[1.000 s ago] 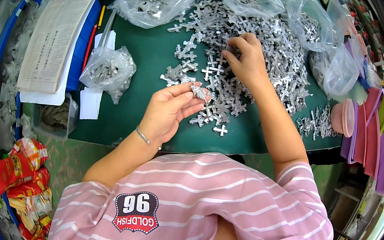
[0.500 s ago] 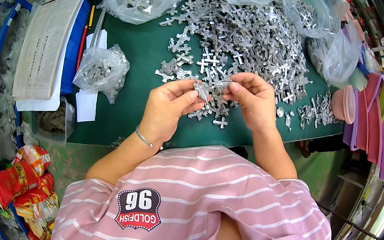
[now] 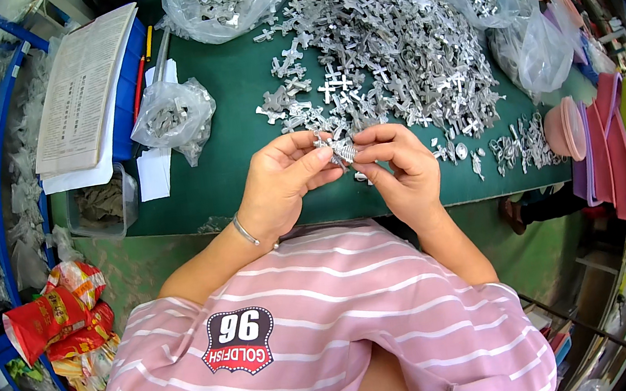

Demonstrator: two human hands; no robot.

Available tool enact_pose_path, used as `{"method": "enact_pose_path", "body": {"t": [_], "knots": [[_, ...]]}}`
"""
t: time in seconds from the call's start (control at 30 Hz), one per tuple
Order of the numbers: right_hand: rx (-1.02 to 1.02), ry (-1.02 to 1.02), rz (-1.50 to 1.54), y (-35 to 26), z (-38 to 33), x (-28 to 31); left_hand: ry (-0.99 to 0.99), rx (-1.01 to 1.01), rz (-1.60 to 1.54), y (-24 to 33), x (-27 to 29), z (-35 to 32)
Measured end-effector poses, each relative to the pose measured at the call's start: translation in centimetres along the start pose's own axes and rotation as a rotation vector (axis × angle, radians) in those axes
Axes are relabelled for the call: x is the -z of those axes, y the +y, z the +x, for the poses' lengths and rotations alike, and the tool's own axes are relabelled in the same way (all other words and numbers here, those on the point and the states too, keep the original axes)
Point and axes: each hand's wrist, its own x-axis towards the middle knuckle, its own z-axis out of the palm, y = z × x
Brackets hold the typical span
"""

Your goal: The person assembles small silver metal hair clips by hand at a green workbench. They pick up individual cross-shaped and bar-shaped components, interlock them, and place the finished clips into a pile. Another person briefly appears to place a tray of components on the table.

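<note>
In the head view, my left hand (image 3: 272, 185) and right hand (image 3: 409, 171) meet fingertip to fingertip, each pinched narrow on ribbed silver metal (image 3: 344, 150) held between them; whether that is one piece or two overlapping, I cannot tell. The heap of silver crosses (image 3: 404, 49) lies on the green table (image 3: 235, 87) just beyond my fingertips, spreading ahead of my right hand, too many to count. Right of that hand is a cluster of small silver fittings (image 3: 524, 144), overlapping past counting, with one loose round piece (image 3: 461, 150) nearer to me and one pink tub (image 3: 564, 129) farther right. Ahead of my left hand stands one large clear bag (image 3: 221, 6) of silver pieces; left of it, nearer, sits one smaller bag (image 3: 176, 118). Farther left are one red pencil (image 3: 138, 92), one yellow pencil (image 3: 149, 43), one printed sheet (image 3: 82, 91) and one clear box (image 3: 108, 230) of grey scraps. I wear one bracelet (image 3: 244, 232) on my left wrist.
</note>
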Motion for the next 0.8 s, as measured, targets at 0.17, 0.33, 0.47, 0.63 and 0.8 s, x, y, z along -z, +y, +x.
{"method": "enact_pose_path", "body": {"t": [0.17,0.33,0.47,0.63,0.8], "knots": [[-0.268,0.101,0.284,-0.5,-0.5,-0.7,0.043,-0.053,0.078,-0.5,0.2,-0.4],[-0.21,0.079,0.125,0.5,0.1,-0.4,0.005,-0.118,0.249,-0.7,0.9,0.6],[-0.062,0.174,0.131,2.1,0.9,-0.2,0.022,-0.036,0.26,0.2,0.6,1.5],[-0.1,0.25,0.16,2.6,1.6,-0.1,0.049,0.011,0.168,0.7,0.6,2.6],[-0.147,0.209,0.291,2.4,1.6,-0.6,0.064,0.019,0.196,0.4,0.9,3.2]]}}
